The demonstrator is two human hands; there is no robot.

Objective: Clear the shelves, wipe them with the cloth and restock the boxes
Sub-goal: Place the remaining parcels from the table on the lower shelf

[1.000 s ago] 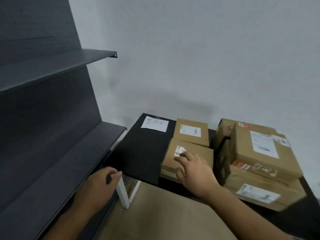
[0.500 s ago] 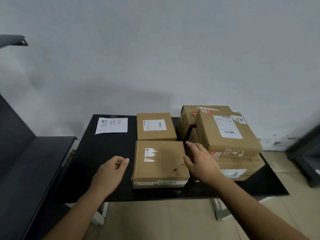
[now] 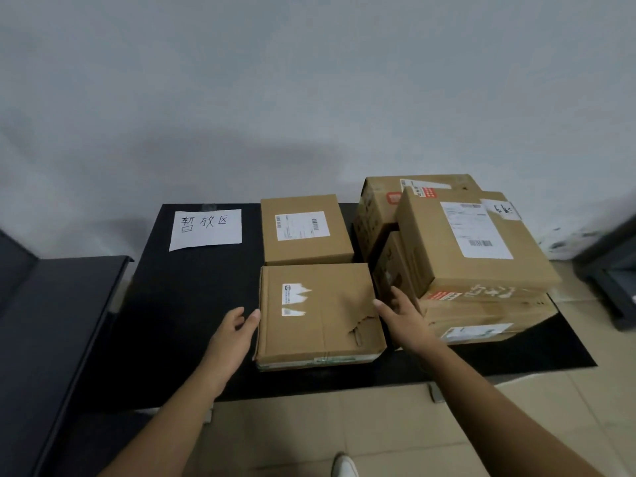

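Observation:
A flat cardboard box (image 3: 320,315) with a torn top lies at the front of the black table (image 3: 186,304). My left hand (image 3: 234,333) is open at the box's left side, its fingertips at the edge. My right hand (image 3: 402,316) is open at the box's right side, in the gap beside the stacked boxes (image 3: 471,256). A smaller labelled box (image 3: 304,228) sits just behind the front one. The dark shelf (image 3: 58,321) shows at the left, bare. No cloth is in view.
A white paper sign (image 3: 205,228) with handwriting lies at the table's back left. A dark unit (image 3: 609,270) stands at the right edge. A white shoe tip (image 3: 344,466) shows on the tiled floor below. A grey wall rises behind the table.
The view swung right from the shelf to the table. My left hand came off the shelf edge to the box's left side; my right hand slid off the box top to its right side.

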